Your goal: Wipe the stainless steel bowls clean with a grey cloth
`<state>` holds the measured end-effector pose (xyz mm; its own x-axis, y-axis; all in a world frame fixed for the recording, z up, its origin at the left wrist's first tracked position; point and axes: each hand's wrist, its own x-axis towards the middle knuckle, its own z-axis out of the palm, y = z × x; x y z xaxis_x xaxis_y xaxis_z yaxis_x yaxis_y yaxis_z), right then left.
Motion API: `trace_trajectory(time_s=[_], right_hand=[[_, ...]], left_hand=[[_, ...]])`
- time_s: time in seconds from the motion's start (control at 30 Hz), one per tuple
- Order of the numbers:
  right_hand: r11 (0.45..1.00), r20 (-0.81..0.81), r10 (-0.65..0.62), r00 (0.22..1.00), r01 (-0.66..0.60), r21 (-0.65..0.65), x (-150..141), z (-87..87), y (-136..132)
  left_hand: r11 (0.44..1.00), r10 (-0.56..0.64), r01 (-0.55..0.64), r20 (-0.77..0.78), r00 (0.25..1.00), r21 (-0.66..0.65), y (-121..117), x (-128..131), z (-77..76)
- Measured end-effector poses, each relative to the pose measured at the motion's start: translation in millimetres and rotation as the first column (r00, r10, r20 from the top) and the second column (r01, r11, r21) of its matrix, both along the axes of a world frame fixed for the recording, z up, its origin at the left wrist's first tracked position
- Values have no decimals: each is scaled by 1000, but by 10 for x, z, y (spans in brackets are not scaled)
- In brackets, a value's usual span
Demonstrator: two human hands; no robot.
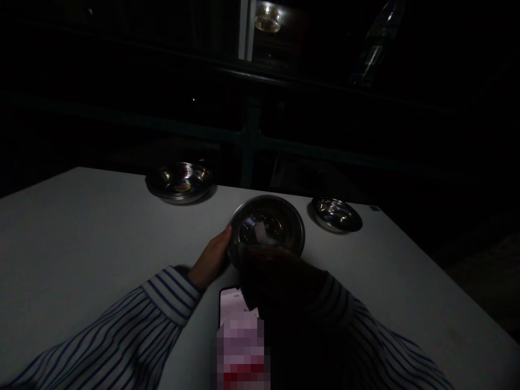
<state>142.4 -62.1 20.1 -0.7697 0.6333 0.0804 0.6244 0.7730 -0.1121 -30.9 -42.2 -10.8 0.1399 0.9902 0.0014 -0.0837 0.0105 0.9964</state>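
Steadying the bowl [286, 219] on or just over the tabletop [182, 227], clamping its left rim in the fingers of the left hand [211, 260]. Reaching to its near rim with the right hand [284, 265]; too dark to tell finger state. Likely calling for steady rim support.

right hand [280, 265] lost in shadow, its fingers unclear, phone [240, 338] pixelated and cut off by bottom edge
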Motion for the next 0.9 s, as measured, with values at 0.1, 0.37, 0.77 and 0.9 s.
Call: trace_trajectory(time_s=[0.1,0.37,0.77,0.9], right_hand=[[1000,-64,24,998,-24,5,-65,-72,6],[991,125,-132,983,127,46,22,147,-135],[999,-48,21,999,-23,-34,-5,31,-89],[996,-97,85,992,-84,19,-14,-9,-92]], left_hand=[[999,9,-10,-29,1000,-30,-4,-10,7],[997,80,-81,-165,983,4,-66,2,149],[995,67,-80,-192,979,-64,-10,-26,37],[994,68,-83,-198,978,-70,-8,-29,53]])
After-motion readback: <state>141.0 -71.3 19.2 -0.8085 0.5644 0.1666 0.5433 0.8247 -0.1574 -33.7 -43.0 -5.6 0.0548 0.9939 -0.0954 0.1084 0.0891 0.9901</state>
